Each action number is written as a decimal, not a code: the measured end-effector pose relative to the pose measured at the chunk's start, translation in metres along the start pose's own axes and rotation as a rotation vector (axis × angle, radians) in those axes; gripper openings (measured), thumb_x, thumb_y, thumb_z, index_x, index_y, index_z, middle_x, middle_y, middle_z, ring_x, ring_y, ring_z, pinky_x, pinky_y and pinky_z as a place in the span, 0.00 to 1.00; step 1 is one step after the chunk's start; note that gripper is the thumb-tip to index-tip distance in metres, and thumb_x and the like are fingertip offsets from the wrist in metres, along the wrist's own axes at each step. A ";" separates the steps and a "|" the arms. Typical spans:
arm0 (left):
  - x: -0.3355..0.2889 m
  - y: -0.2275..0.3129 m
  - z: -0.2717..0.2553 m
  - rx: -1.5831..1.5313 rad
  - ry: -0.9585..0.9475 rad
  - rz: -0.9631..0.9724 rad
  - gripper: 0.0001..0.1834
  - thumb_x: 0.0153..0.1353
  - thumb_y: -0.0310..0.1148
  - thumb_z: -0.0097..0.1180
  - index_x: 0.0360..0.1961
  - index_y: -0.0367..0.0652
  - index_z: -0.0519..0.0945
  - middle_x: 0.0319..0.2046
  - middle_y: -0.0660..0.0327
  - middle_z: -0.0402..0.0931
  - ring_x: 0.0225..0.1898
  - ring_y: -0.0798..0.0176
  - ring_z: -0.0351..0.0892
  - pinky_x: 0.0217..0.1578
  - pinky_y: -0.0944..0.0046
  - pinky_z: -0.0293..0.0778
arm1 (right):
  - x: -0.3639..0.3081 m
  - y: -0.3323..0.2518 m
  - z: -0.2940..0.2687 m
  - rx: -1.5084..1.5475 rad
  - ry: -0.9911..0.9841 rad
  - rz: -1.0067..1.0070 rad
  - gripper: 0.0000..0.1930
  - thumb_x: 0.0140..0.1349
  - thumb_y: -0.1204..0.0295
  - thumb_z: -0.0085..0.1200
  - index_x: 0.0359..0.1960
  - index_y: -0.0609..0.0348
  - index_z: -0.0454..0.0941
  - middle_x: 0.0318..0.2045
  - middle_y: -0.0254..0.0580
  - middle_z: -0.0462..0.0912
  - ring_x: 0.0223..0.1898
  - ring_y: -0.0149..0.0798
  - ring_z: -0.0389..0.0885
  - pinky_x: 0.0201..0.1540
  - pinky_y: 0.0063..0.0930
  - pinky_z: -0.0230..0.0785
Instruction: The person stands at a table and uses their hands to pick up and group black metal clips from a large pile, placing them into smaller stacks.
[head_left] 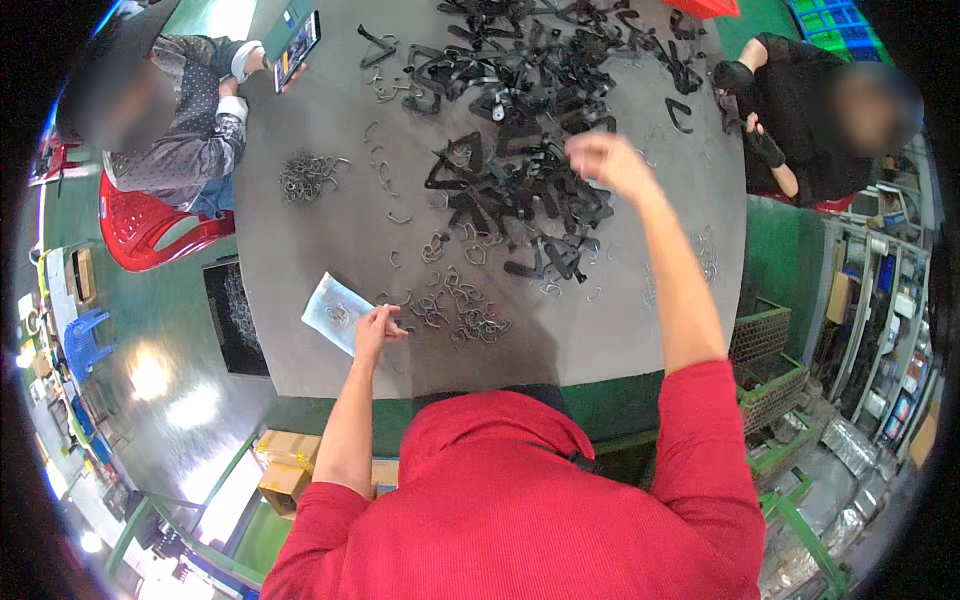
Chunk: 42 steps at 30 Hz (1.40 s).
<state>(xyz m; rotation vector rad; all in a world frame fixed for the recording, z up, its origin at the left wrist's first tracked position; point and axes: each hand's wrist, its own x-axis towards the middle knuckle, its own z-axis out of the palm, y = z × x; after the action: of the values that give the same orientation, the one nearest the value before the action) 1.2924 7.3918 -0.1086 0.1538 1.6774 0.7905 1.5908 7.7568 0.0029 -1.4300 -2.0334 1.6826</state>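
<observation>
Although neither left hand [376, 328] nor right hand [608, 163] clearly shows its fingers' closure, far black brackets [520, 130] seem light, stiff, best edge-held.

On the table [600, 345], wire clips [468, 312] lie before and left of the brackets [520, 192].

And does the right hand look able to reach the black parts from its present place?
Probably yes: the right hand appears at the edge of the black parts, with nothing visible blocking it.
</observation>
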 end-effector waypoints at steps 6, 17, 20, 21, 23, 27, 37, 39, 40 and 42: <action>-0.019 0.043 0.052 0.490 -0.159 0.187 0.13 0.57 0.36 0.45 0.35 0.40 0.77 0.17 0.63 0.74 0.20 0.70 0.75 0.22 0.72 0.70 | -0.080 0.083 0.094 -0.477 0.211 0.106 0.20 0.45 0.63 0.58 0.43 0.45 0.71 0.36 0.35 0.73 0.41 0.39 0.74 0.42 0.33 0.67; -0.053 0.103 0.196 0.757 -0.114 1.102 0.16 0.49 0.26 0.51 0.43 0.40 0.72 0.43 0.55 0.70 0.52 0.58 0.65 0.51 0.58 0.61 | -0.112 0.083 0.127 -0.089 0.558 0.040 0.06 0.48 0.70 0.53 0.27 0.57 0.78 0.27 0.40 0.78 0.31 0.41 0.76 0.33 0.32 0.67; -0.042 0.094 0.217 0.928 -0.158 1.180 0.19 0.47 0.27 0.53 0.44 0.41 0.71 0.46 0.57 0.67 0.56 0.56 0.58 0.56 0.51 0.52 | -0.139 0.079 0.116 0.337 0.347 -0.028 0.06 0.48 0.77 0.54 0.30 0.57 0.78 0.24 0.33 0.77 0.27 0.27 0.74 0.30 0.19 0.65; -0.036 0.091 0.222 0.923 -0.173 1.183 0.19 0.47 0.27 0.53 0.44 0.41 0.71 0.46 0.57 0.67 0.56 0.56 0.58 0.56 0.51 0.52 | -0.143 0.082 0.111 0.333 0.358 -0.020 0.06 0.48 0.77 0.54 0.30 0.57 0.78 0.24 0.33 0.77 0.27 0.27 0.74 0.30 0.19 0.65; -0.019 0.082 0.219 1.160 -0.360 1.175 0.19 0.49 0.30 0.52 0.44 0.41 0.71 0.44 0.58 0.69 0.54 0.56 0.62 0.55 0.47 0.53 | -0.144 0.092 0.109 0.548 0.147 0.075 0.08 0.49 0.74 0.55 0.33 0.58 0.77 0.27 0.31 0.77 0.27 0.25 0.73 0.31 0.20 0.65; -0.021 0.101 0.218 0.774 -0.258 0.389 0.15 0.56 0.37 0.46 0.38 0.39 0.76 0.33 0.57 0.75 0.43 0.66 0.72 0.49 0.59 0.62 | -0.139 0.123 0.102 0.514 0.486 0.132 0.11 0.48 0.73 0.56 0.36 0.57 0.75 0.31 0.34 0.77 0.26 0.28 0.74 0.30 0.22 0.66; -0.009 0.084 0.179 0.151 -0.271 0.104 0.17 0.59 0.42 0.45 0.34 0.37 0.76 0.32 0.64 0.74 0.34 0.70 0.71 0.36 0.70 0.66 | -0.133 0.091 0.151 -0.405 0.351 -0.138 0.15 0.44 0.73 0.56 0.37 0.52 0.73 0.39 0.33 0.72 0.40 0.40 0.73 0.41 0.34 0.68; -0.005 0.078 0.175 0.131 -0.266 0.097 0.17 0.60 0.41 0.45 0.34 0.36 0.76 0.32 0.63 0.74 0.35 0.70 0.71 0.36 0.69 0.67 | -0.130 0.086 0.162 -0.377 0.225 -0.100 0.15 0.43 0.73 0.56 0.36 0.53 0.73 0.36 0.36 0.73 0.39 0.41 0.74 0.40 0.34 0.68; 0.001 0.072 0.172 0.066 -0.299 0.130 0.17 0.60 0.41 0.44 0.35 0.36 0.75 0.32 0.62 0.74 0.36 0.69 0.72 0.37 0.67 0.68 | -0.129 0.086 0.166 -0.348 0.106 -0.060 0.14 0.43 0.74 0.56 0.35 0.54 0.73 0.34 0.38 0.75 0.38 0.42 0.75 0.39 0.35 0.68; 0.005 0.065 0.167 -0.003 -0.327 0.163 0.17 0.60 0.40 0.44 0.35 0.35 0.75 0.32 0.62 0.74 0.37 0.67 0.72 0.38 0.66 0.69 | -0.128 0.090 0.172 -0.316 0.115 -0.089 0.13 0.44 0.74 0.56 0.34 0.56 0.73 0.31 0.41 0.76 0.36 0.42 0.76 0.38 0.35 0.68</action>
<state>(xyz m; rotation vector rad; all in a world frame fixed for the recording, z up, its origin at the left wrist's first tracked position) 1.4221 7.5129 -0.0844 0.4002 1.3655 0.8399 1.6026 7.5387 -0.0779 -1.4587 -2.3365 1.2558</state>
